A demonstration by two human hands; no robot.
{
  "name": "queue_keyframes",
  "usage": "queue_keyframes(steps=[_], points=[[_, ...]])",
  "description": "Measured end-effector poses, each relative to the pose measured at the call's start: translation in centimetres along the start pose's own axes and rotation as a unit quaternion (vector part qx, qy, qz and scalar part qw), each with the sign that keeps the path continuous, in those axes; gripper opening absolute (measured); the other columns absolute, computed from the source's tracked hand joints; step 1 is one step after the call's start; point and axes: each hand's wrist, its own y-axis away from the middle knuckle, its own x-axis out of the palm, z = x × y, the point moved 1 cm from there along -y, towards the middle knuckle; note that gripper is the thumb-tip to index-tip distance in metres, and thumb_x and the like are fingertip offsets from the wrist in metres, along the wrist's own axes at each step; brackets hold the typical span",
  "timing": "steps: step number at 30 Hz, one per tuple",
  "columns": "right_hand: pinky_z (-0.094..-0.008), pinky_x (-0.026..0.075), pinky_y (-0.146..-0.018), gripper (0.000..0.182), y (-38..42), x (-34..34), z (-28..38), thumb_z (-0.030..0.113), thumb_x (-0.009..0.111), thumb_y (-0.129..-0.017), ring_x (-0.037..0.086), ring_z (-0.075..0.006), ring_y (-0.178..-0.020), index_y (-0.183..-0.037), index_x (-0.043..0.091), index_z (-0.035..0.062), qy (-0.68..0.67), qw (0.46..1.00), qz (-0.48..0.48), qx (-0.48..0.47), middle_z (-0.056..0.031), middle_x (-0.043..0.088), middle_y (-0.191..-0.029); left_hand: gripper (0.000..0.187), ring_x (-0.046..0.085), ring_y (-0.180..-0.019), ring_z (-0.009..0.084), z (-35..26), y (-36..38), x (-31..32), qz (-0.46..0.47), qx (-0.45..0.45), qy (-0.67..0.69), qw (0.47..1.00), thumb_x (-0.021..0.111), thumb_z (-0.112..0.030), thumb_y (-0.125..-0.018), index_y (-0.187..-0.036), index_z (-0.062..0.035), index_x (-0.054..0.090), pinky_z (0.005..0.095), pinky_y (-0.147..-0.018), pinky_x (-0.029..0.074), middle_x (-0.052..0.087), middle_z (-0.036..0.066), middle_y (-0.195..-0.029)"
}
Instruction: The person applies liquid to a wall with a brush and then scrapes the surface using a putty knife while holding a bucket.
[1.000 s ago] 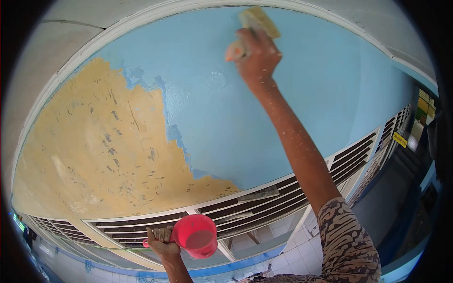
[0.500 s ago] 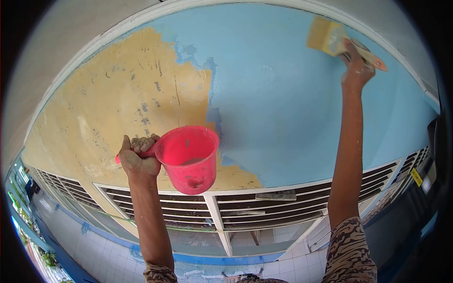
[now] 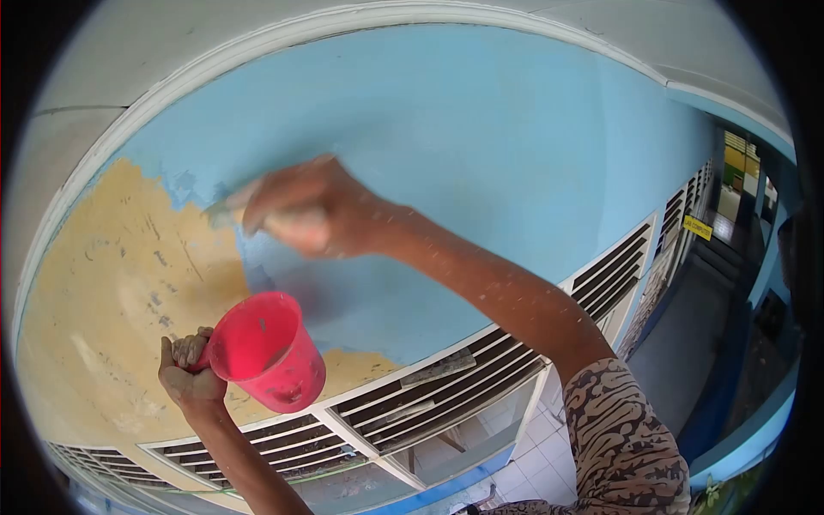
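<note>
My left hand is closed round the handle of a pink plastic dipper, its cup tilted with the mouth toward me. What lies inside the cup is hard to make out. My right hand, smeared by motion, grips a paintbrush. The brush's bristle end is at the wall, by the ragged border between light blue paint and the old yellow surface. Dark scuffs mark the yellow part. Pale flecks dot my right forearm.
Below the painted wall runs a row of louvred windows in white frames. White moulding edges the wall at the ceiling. To the right, a corridor leads away past a small yellow sign. White tiles show low down.
My right hand has swung the paintbrush from the upper right of the blue area leftward and down to the paint border. The view has turned right; my left hand still holds the dipper.
</note>
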Motion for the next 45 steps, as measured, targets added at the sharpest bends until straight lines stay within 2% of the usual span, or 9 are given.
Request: queue_keyframes(steps=[3,10,19,23,27,31,34,37,45], points=[[-0.0296,0.056,-0.077,0.023,3.3,-10.8,-4.9,0.008,0.083,-0.077,0.067,-0.0134,-0.084,-0.096,0.071,0.0029,-0.147,0.914,-0.199,0.322,-0.0044,0.072,-0.091,0.049,0.026,-0.050,0.0147,1.1,-0.8,-0.6,-0.011,-0.031,0.000,0.999,0.043,-0.027,-0.107,-0.062,-0.0149,0.029,0.0389,-0.086,0.046,0.022,-0.002,-0.055],[-0.0498,0.063,-0.082,0.043,24.3,-38.9,-14.8,-0.010,0.072,-0.079,0.067,-0.0415,-0.101,-0.118,0.055,-0.0122,-0.079,0.683,-0.674,0.272,-0.0204,0.061,-0.117,0.050,0.026,-0.051,0.0140,-0.8,-2.6,-0.7,0.018,-0.030,-0.004,0.999,0.044,-0.024,-0.107,-0.060,-0.0152,0.030,0.0395,-0.089,0.046,0.021,-0.003,-0.056],[-0.0664,0.057,-0.091,0.053,50.3,-31.1,0.7,-0.007,0.059,-0.088,0.057,-0.0505,-0.118,-0.134,0.035,-0.0105,-0.014,0.369,-0.825,0.428,-0.0308,0.048,-0.133,0.050,0.026,-0.052,0.0141,-0.4,-3.4,-2.7,-0.015,-0.050,0.016,0.998,0.049,-0.019,-0.105,-0.059,-0.0147,0.030,0.0406,-0.089,0.046,0.022,-0.002,-0.056],[-0.0508,0.067,-0.067,0.072,43.8,-34.9,0.4,0.001,0.063,-0.085,0.071,-0.0413,-0.090,-0.144,0.024,-0.0077,0.274,0.451,-0.619,0.582,-0.0255,0.060,-0.117,0.050,0.026,-0.052,0.0142,-0.4,-3.4,-3.0,-0.027,-0.060,0.028,0.997,0.051,-0.018,-0.104,-0.059,-0.0147,0.030,0.0405,-0.090,0.046,0.022,-0.003,-0.056],[-0.0407,0.063,-0.067,0.035,25.9,-35.5,-8.6,0.021,0.081,-0.073,0.074,-0.0288,-0.083,-0.097,0.070,-0.0021,0.471,0.572,-0.431,0.516,-0.0194,0.072,-0.094,0.050,0.027,-0.052,0.0142,-0.8,-3.3,-3.5,-0.020,-0.053,0.022,0.998,0.051,-0.017,-0.104,-0.059,-0.0145,0.030,0.0410,-0.092,0.046,0.022,-0.002,-0.056],[-0.0416,0.060,-0.074,0.026,11.9,-34.0,-11.8,0.010,0.074,-0.083,0.068,-0.0263,-0.080,-0.106,0.065,0.0004,0.053,0.797,-0.535,0.276,-0.0134,0.068,-0.092,0.049,0.028,-0.053,0.0144,-0.8,-2.5,-3.7,-0.015,-0.054,0.035,0.998,0.051,-0.014,-0.103,-0.059,-0.0145,0.030,0.0413,-0.092,0.045,0.023,-0.002,-0.056],[-0.0391,0.059,-0.076,0.043,14.4,-32.8,-11.9,0.014,0.075,-0.085,0.068,-0.0255,-0.081,-0.121,0.058,-0.0026,-0.096,0.791,-0.494,0.348,-0.0148,0.067,-0.095,0.048,0.028,-0.053,0.0143,-1.1,-1.6,-4.6,-0.030,-0.059,0.044,0.997,0.051,-0.014,-0.103,-0.059,-0.0147,0.030,0.0412,-0.091,0.045,0.022,-0.002,-0.056],[-0.0535,0.058,-0.094,0.051,27.0,-27.5,-8.2,0.006,0.070,-0.087,0.053,-0.0418,-0.123,-0.131,0.046,-0.0027,-0.191,0.690,-0.585,0.381,-0.0181,0.049,-0.135,0.049,0.028,-0.053,0.0137,-1.0,-0.1,-6.0,-0.023,-0.075,0.047,0.996,0.052,-0.014,-0.103,-0.060,-0.0151,0.030,0.0402,-0.088,0.045,0.022,-0.003,-0.057],[-0.0564,0.063,-0.083,0.048,51.3,-21.3,9.1,0.001,0.072,-0.078,0.068,-0.0383,-0.100,-0.124,0.057,-0.0073,0.083,0.417,-0.733,0.531,-0.0191,0.062,-0.117,0.051,0.025,-0.048,0.0123,-1.7,2.2,-12.2,-0.049,-0.087,-0.030,0.995,0.054,-0.018,-0.103,-0.058,-0.0160,0.031,0.0358,-0.085,0.045,0.022,-0.004,-0.053]])
